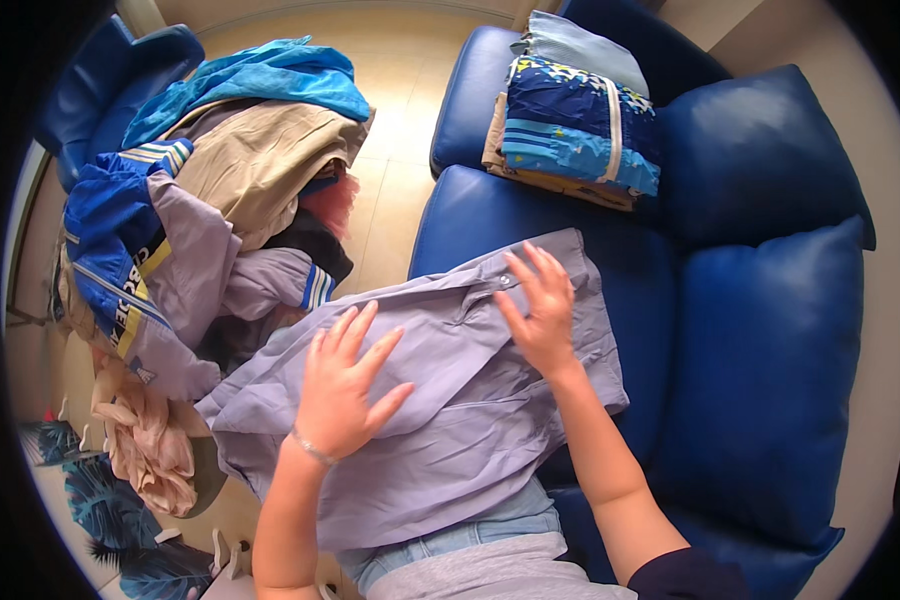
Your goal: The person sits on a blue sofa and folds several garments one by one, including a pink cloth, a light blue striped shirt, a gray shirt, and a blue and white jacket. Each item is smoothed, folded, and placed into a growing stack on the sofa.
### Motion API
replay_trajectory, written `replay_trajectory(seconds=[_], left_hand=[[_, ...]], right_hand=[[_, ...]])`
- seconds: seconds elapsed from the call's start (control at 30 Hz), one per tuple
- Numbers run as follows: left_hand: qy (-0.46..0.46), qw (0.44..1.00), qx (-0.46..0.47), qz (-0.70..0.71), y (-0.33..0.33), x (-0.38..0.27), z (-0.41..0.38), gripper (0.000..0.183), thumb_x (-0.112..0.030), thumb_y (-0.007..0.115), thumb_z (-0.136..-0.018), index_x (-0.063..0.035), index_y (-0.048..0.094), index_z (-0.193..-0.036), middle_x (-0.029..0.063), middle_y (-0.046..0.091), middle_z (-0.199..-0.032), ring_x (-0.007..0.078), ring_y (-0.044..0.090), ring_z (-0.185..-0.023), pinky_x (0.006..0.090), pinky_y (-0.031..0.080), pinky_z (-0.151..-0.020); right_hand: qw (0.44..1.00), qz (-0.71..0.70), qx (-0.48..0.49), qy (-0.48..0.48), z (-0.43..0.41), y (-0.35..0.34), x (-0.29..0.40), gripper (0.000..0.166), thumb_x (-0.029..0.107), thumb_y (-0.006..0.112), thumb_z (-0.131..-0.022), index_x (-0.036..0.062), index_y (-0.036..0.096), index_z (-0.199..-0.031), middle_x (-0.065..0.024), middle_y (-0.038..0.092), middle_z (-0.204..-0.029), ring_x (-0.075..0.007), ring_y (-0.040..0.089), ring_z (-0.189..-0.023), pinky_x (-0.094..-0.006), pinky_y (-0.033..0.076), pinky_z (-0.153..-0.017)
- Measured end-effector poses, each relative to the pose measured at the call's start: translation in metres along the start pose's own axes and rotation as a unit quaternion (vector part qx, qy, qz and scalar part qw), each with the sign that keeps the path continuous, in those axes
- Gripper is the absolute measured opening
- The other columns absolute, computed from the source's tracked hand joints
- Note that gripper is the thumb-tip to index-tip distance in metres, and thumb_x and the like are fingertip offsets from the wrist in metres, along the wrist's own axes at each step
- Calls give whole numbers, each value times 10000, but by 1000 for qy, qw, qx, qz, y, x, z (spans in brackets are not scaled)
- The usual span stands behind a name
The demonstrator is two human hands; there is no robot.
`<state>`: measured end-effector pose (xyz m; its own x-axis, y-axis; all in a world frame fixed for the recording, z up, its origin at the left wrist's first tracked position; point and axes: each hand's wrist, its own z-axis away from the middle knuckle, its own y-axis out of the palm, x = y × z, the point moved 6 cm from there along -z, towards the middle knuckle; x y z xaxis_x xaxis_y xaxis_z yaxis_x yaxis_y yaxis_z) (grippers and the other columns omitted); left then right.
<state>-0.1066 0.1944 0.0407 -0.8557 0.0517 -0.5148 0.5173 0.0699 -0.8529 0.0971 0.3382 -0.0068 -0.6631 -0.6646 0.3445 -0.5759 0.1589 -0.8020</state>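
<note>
A lavender-grey garment (435, 450) with a buttoned band, apparently trousers, lies spread over my lap and onto the blue sofa seat. My left hand (349, 382), with a bracelet at the wrist, is over the garment's left half, its fingers apart. Near the button and waistband end, my right hand (540, 311) rests on or just above the fabric with fingers spread. Neither hand pinches the cloth. Whether the palms touch it cannot be told.
A heap of clothes on the left includes beige cloth (247, 165), a bright blue garment (270, 75) and a blue-and-lavender jacket (120, 232). Pinkish sheer fabric (150, 450) hangs below it. A folded stack (577, 127) sits on the sofa (540, 217), beside blue cushions (765, 375).
</note>
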Motion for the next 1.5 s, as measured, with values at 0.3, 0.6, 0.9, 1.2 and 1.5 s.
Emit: replay_trajectory(seconds=[0.3, 0.6, 0.9, 1.2, 1.5], left_hand=[[-17, 995, 17, -93, 57, 15, -7, 570, -503, 626, -778, -176, 611, -1244, 198, 386, -1432, 404, 242, -1373, 620, 154, -1076], [-113, 973, -199, 18, -7, 27, 43, 234, -142, 693, -767, -24, 608, -950, 135, 562, -1031, 283, 547, -944, 376, 431, -838], [-511, 762, -139, 373, 29, 132, 231, 292, -303, 612, -928, -36, 580, -816, 8, 578, -660, 57, 520, -567, 192, 406, -526], [-434, 568, -314, 625, 36, 155, 197, 245, -256, 668, -883, -108, 593, -1063, 2, 642, -963, 120, 619, -870, 295, 488, -759], [-455, 516, -345, 639, 43, 163, 175, 312, -327, 696, -857, -98, 608, -1050, 24, 680, -925, 148, 674, -810, 318, 557, -727]], right_hand=[[986, 75, 107, 107, 17, 59, -39, 639, 542, 590, -822, 251, 474, -1379, -159, 256, -1510, -347, 221, -1390, -594, 149, -1091], [923, -151, -105, 337, 47, -26, -124, 358, 151, 695, -821, -15, 573, -1113, -102, 625, -892, -164, 599, -732, -282, 481, -637], [789, -322, 111, 512, 46, 6, -136, 385, 342, 727, -819, -6, 576, -751, -116, 613, -604, -173, 620, -441, -218, 442, -363], [795, -390, 109, 450, 41, 14, -127, 258, 243, 726, -829, 24, 595, -789, -84, 611, -592, -133, 563, -394, -199, 373, -348], [789, -353, 170, 473, 45, 26, -150, 302, 235, 755, -803, 86, 549, -641, -16, 526, -480, -85, 423, -321, -215, 308, -325]])
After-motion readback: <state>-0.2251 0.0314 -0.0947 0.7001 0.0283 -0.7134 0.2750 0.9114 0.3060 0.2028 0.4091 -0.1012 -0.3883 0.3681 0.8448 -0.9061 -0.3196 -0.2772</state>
